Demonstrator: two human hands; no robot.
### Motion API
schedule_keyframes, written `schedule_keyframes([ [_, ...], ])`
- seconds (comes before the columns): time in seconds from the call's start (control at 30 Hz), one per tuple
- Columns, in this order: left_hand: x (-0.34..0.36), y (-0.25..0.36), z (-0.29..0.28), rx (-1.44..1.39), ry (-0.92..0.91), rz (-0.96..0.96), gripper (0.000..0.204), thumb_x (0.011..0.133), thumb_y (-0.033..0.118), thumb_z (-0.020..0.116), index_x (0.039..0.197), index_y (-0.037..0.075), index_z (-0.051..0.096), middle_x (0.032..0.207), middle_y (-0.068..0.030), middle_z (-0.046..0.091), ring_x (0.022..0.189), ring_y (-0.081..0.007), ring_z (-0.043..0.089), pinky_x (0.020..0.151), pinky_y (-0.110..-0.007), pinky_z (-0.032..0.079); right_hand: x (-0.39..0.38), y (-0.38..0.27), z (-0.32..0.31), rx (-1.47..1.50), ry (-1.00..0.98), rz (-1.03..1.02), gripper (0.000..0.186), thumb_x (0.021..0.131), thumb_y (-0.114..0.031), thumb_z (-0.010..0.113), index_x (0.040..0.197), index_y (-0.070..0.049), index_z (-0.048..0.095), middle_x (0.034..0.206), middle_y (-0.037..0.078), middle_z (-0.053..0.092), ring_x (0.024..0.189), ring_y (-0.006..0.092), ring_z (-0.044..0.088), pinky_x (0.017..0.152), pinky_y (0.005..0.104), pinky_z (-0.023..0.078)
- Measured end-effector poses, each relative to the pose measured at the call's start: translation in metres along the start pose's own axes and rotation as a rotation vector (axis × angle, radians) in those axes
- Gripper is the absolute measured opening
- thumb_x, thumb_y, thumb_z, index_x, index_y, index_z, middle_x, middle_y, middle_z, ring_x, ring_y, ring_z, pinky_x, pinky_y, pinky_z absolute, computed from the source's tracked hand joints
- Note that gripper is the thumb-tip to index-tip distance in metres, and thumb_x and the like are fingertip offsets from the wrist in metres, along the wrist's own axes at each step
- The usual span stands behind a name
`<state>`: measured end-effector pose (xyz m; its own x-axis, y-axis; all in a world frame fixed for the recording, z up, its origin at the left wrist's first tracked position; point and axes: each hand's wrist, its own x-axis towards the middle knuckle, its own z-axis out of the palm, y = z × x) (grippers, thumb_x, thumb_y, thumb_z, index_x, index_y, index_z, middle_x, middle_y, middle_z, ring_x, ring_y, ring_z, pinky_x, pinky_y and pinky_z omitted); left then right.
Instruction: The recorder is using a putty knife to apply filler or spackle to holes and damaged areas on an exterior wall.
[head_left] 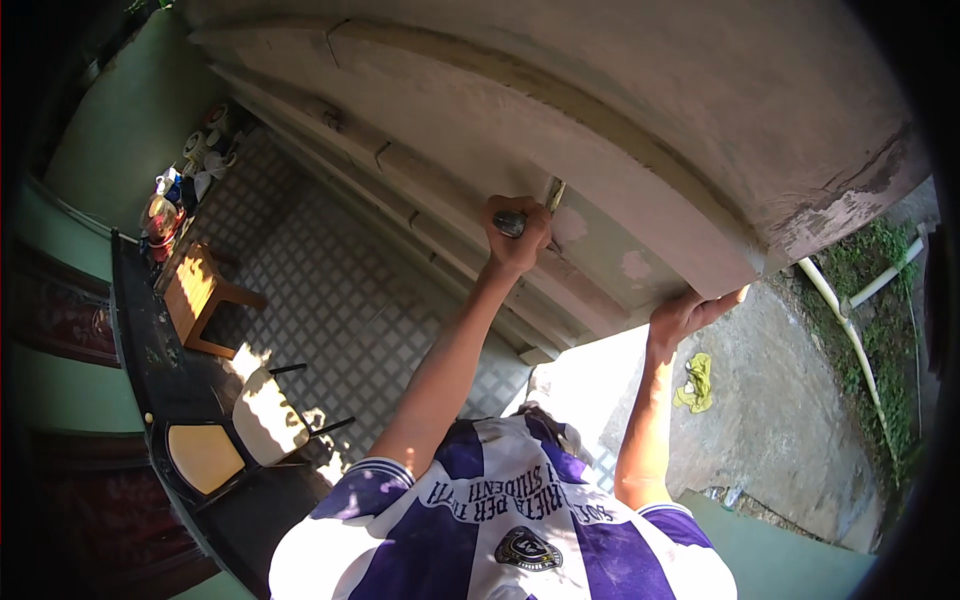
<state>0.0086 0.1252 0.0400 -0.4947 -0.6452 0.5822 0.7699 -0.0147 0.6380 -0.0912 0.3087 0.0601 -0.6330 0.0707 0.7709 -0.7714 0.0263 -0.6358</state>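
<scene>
My left hand (517, 235) is closed around a scraper (510, 223); the rounded dark end of its handle shows. Its narrow blade (556, 192) lies against a pale, moulded wall (600, 235). Beside the blade, lighter patches mark the wall where its coating looks worn away. My right hand (688, 318) rests against the wall's lower right edge, with fingers stretched along it and no tool visible in it. Some of its fingertips are hidden at the edge.
To the left are a wooden stool (195, 295), a chair with a tan seat (203, 456) and a pale chair (268, 418) on a patterned tile floor (340, 280). A yellow-green cloth (697, 383) lies on concrete at right, near white pipes (845, 318) and plants.
</scene>
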Motion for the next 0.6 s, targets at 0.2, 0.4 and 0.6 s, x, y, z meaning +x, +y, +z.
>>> schedule_keyframes([
  [0.2, -0.001, -0.009, 0.002, 0.263, -0.09, 0.036, 0.034, 0.078, 0.002, 0.055, 0.049, 0.004, 0.037, 0.042, 0.0001, 0.039, 0.037, -0.0062, 0.036, 0.035, -0.024, 0.027, 0.0, 0.0, -0.002, -0.03, 0.001, -0.001, 0.047, 0.099, -0.033, 0.031, 0.131, 0.0, 0.029, 0.125, 0.015, 0.038, 0.116, 0.0242, 0.038, 0.098, 0.0358, 0.027],
  [0.4, 0.009, 0.014, 0.004, -0.02, -0.037, 0.112, 0.038, 0.08, 0.002, 0.052, 0.052, 0.007, 0.027, 0.041, 0.0003, 0.034, 0.035, -0.0065, 0.029, 0.033, -0.025, 0.02, -0.001, 0.006, -0.003, -0.076, -0.013, -0.048, 0.045, 0.099, -0.032, 0.031, 0.131, 0.0, 0.029, 0.124, 0.015, 0.038, 0.116, 0.0236, 0.037, 0.098, 0.0352, 0.026],
  [0.6, 0.012, 0.009, 0.002, -0.173, 0.013, 0.036, 0.036, 0.08, 0.001, 0.051, 0.053, 0.007, 0.027, 0.042, 0.0009, 0.031, 0.034, -0.0071, 0.026, 0.034, -0.025, 0.018, 0.0, 0.009, -0.004, -0.039, 0.001, -0.048, 0.044, 0.098, -0.03, 0.032, 0.13, 0.0, 0.029, 0.122, 0.014, 0.038, 0.115, 0.0233, 0.037, 0.098, 0.0348, 0.026],
])
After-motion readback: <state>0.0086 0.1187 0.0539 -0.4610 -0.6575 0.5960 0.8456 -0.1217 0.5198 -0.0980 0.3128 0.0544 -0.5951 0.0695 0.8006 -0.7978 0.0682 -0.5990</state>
